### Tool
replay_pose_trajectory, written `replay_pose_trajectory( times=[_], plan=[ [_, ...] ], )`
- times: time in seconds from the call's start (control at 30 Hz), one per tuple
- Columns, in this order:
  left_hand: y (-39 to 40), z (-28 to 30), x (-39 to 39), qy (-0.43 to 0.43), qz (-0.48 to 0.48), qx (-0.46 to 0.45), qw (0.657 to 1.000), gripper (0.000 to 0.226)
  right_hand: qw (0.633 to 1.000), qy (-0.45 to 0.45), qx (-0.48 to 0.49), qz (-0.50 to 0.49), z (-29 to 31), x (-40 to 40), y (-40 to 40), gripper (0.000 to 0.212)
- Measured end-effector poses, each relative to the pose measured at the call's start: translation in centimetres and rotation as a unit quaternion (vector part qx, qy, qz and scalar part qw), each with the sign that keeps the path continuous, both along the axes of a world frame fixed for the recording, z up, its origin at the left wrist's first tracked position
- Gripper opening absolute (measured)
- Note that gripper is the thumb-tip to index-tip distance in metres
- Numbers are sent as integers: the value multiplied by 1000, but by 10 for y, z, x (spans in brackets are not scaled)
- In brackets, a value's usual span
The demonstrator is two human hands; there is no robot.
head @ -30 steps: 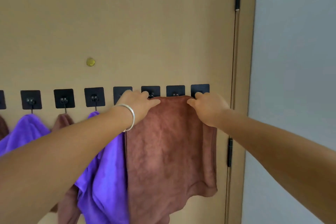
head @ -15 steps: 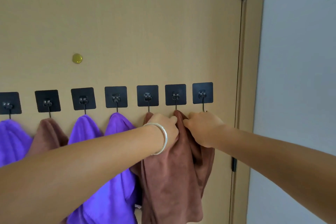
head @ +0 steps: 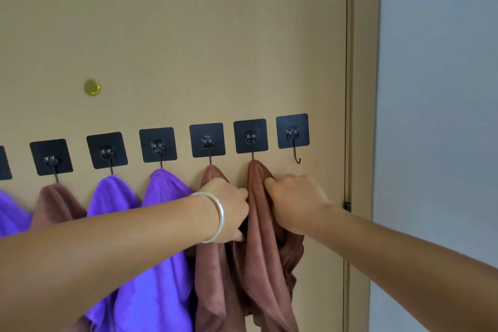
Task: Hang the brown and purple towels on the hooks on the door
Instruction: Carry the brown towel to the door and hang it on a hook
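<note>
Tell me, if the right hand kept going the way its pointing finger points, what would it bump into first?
The right hand points up-left, its fingers already against the brown towel. Past the cloth, it would probably meet the hook that holds it, though depth is unclear.

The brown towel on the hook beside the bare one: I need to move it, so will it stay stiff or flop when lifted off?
Probably floppy: the brown towel hangs in soft folds. It likely bunches easily, as it gathers between both hands.
</note>
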State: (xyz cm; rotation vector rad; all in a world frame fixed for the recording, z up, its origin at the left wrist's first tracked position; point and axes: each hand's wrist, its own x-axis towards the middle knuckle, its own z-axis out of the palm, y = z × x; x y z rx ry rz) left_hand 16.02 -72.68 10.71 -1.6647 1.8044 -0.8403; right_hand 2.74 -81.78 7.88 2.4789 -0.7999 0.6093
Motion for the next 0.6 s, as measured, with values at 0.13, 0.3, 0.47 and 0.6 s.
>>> replay_pose_trajectory(
  times=[0.13,0.3,0.47,0.6],
  plan=[
    [-1,37,0,-34,35,-127,991,17,998,-54,-23,-5,15,-12,-1,17],
    [-13,61,-14,15,15,-294,956,23,990,-128,-55,-29,31,-36,-4,20],
    [-31,42,-27,58,-113,-326,937,45,986,-116,-56,-103,32,-67,3,25],
    [-47,46,-42,91,-181,-315,927,54,974,-88,-82,-194,40,-96,15,27]
  ],
)
